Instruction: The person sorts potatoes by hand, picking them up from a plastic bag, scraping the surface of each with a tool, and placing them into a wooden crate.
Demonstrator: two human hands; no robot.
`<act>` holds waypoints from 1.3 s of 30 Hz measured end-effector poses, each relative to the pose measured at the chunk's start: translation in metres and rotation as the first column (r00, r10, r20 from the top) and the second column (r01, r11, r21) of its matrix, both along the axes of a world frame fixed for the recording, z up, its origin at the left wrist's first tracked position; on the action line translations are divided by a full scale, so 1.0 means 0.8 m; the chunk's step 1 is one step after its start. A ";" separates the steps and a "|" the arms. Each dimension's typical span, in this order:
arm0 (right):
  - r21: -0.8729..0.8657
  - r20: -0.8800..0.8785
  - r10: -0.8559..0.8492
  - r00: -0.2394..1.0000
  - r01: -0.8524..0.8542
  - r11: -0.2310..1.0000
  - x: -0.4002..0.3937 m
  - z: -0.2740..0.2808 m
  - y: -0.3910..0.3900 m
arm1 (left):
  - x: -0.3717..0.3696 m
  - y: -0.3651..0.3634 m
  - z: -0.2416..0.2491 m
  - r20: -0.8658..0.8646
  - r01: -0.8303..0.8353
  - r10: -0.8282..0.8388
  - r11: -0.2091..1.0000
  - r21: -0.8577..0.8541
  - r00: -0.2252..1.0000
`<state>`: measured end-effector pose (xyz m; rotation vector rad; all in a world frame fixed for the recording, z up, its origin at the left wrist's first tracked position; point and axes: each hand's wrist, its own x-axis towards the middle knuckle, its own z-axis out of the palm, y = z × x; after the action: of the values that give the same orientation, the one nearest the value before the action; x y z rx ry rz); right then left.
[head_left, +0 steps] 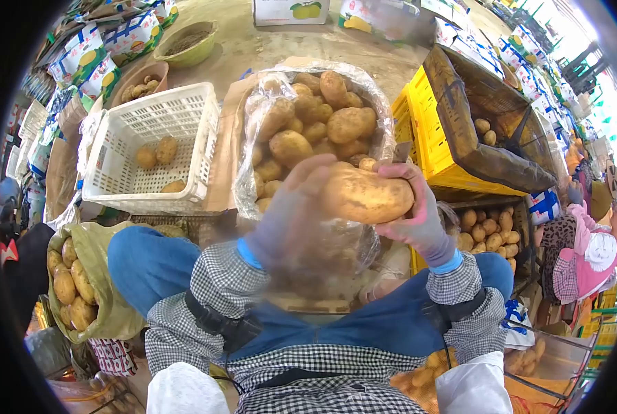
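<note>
My right hand point(422, 210), in a thin glove, is closed around one end of a large potato point(367, 194). A short flat piece like a knife blade point(402, 151) sticks up by its fingers; how it is held is hidden. Smeared by motion, my left hand point(287, 214) is at the potato's left end, and whether it touches cannot be made out. Under and beyond both hands, a plastic-lined box point(387, 114) is heaped with potatoes point(291, 148).
On the left stands a white crate point(208, 138) with a few potatoes, above a green sack point(115, 303) of potatoes. Yellow crates point(419, 131) and a dark-lined crate point(460, 148) are on the right. Another potato crate point(525, 276) sits below them. A person in pink point(588, 255) is at far right.
</note>
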<state>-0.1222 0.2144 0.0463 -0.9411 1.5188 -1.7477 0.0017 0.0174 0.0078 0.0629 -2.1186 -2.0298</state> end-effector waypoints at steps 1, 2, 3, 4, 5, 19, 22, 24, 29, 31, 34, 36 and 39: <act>-0.008 -0.057 -0.045 0.997 0.045 0.999 0.000 -0.009 0.000 | -0.001 0.004 0.003 0.037 0.025 -0.030 0.989 0.143 0.999; -0.018 -0.109 -0.092 0.990 0.091 0.996 0.000 -0.016 0.001 | -0.002 0.008 0.008 0.072 0.035 -0.058 0.958 0.284 0.996; -0.001 -0.221 -0.097 0.971 0.099 0.995 -0.003 -0.019 0.002 | -0.001 0.011 0.030 0.127 0.045 -0.133 0.845 0.533 0.983; 0.015 -0.330 -0.098 0.939 0.110 0.994 -0.009 -0.020 0.004 | -0.002 0.013 0.042 0.159 0.029 -0.218 0.669 0.743 0.963; 0.031 -0.435 -0.095 0.896 0.120 0.992 -0.013 -0.021 0.005 | -0.002 0.006 0.033 0.084 0.085 -0.272 0.556 0.827 0.959; 0.091 -0.013 -0.226 0.974 0.227 0.970 -0.020 0.000 0.014 | 0.002 -0.004 0.001 -0.066 0.124 -0.114 0.648 0.751 0.991; 0.100 -0.045 -0.151 0.988 0.155 0.983 0.005 -0.008 0.001 | 0.005 0.002 0.011 -0.008 0.073 -0.095 0.698 0.712 0.995; 0.163 0.039 -0.169 0.985 0.161 0.973 0.009 -0.013 -0.002 | 0.005 0.005 0.010 -0.013 0.077 -0.091 0.751 0.656 0.996; 0.236 0.041 -0.152 0.987 0.139 0.962 -0.008 -0.029 0.009 | 0.002 0.004 0.003 -0.115 0.151 -0.106 0.826 0.543 0.988; 0.268 0.102 -0.165 0.981 0.133 0.954 0.007 -0.008 0.007 | -0.001 0.009 0.005 -0.125 0.142 -0.094 0.873 0.466 0.988; 0.331 0.205 -0.244 0.948 0.167 0.929 0.016 -0.006 0.002 | -0.002 0.008 -0.007 0.068 0.006 -0.060 0.787 0.617 0.996; 0.363 0.179 -0.290 0.940 0.211 0.908 0.004 -0.008 0.017 | -0.006 -0.025 -0.023 -0.046 -0.008 0.014 0.992 0.123 0.999; 0.290 0.118 -0.367 0.923 0.321 0.902 -0.019 0.014 0.057 | -0.020 -0.075 -0.024 0.224 -0.402 0.334 0.755 0.517 0.916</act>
<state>-0.1377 0.2596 0.0574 -0.3916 1.8319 -1.7477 -0.0145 -0.0427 -0.0116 0.6538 -1.3379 -2.3393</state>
